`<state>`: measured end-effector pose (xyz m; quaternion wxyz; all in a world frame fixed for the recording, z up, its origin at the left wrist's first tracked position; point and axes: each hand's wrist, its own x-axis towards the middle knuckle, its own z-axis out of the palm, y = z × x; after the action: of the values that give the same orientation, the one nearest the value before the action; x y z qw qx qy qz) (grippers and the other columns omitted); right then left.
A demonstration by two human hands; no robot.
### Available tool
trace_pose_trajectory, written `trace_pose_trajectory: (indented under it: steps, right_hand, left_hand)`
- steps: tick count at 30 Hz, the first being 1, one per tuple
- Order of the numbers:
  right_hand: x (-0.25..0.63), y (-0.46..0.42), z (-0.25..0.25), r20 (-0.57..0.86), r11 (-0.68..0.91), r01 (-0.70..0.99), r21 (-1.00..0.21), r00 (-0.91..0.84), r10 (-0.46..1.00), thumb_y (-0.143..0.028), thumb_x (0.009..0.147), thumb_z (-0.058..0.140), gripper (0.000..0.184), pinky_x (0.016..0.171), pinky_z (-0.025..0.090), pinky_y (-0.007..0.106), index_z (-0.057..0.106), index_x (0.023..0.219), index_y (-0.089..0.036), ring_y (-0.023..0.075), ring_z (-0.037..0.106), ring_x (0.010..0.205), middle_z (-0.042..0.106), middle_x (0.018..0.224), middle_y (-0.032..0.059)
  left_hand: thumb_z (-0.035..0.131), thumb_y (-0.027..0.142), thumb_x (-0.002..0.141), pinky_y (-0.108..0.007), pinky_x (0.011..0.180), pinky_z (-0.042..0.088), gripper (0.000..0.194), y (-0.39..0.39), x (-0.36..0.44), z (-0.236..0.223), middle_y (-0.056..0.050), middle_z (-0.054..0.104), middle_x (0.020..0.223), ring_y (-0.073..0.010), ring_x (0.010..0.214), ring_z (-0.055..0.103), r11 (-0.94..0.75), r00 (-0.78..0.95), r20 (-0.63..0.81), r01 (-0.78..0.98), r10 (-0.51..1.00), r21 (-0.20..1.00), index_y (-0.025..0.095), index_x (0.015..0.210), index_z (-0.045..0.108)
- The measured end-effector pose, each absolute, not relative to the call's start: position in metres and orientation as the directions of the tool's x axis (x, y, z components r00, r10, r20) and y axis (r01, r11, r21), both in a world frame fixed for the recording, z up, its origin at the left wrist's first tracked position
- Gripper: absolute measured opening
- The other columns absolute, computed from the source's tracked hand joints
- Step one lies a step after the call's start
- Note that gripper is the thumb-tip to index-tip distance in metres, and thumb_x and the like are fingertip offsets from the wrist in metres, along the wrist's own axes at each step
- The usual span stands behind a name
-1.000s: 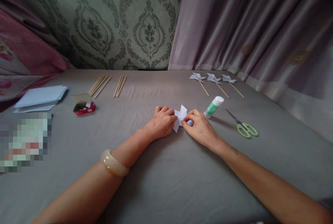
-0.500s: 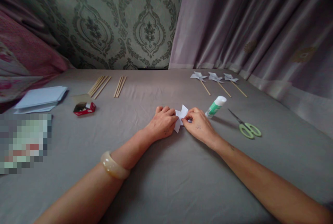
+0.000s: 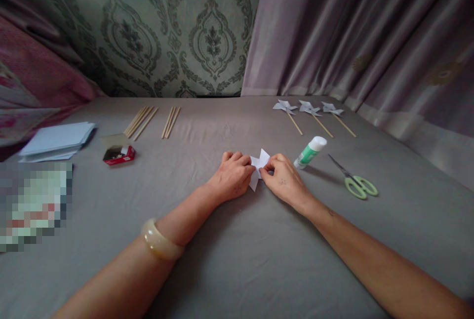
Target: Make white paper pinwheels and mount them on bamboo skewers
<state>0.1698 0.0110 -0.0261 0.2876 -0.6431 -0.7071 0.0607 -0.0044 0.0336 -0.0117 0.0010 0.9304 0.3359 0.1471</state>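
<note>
Between my two hands, low over the grey cloth, is a white paper pinwheel with its blades folded in. My left hand has its fingers curled and closed on the pinwheel's left side. From the right, my right hand pinches the paper near its centre with thumb and forefinger. The fingers cover much of the paper, and no stick shows on it. A green and white glue stick stands upright just beyond my right hand. Farther right lie scissors with light green handles.
Three pinwheels on sticks lie at the back right. Wooden sticks lie in two groups at the back left. An open red box with small pieces and a stack of white paper are at left. A curtain hangs at right.
Both hands keep their hold on the paper pinwheel with hardly any movement. The view has shifted slightly, so the scissors and finished pinwheels appear a little farther right.
</note>
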Motion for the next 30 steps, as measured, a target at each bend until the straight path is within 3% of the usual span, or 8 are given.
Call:
trace_pose_trajectory:
  steps: [30]
  right_hand:
    - [0.1674,0.0145,-0.0262,0.325,0.137,0.894,-0.426,0.01,0.945,-0.018,0.072,0.057,0.014,0.071,0.046,0.032,0.056,0.058,-0.021,0.0186,0.057,0.072,0.06,0.074,0.0052]
  left_hand:
    - [0.042,0.021,0.091,-0.04,0.084,0.028,0.027,0.0329,-0.004,-0.0105,-0.006,0.066,0.094,-0.0218,0.092,0.053,-0.775,0.728,0.281,0.621,0.626,0.118,0.021,0.102,0.067]
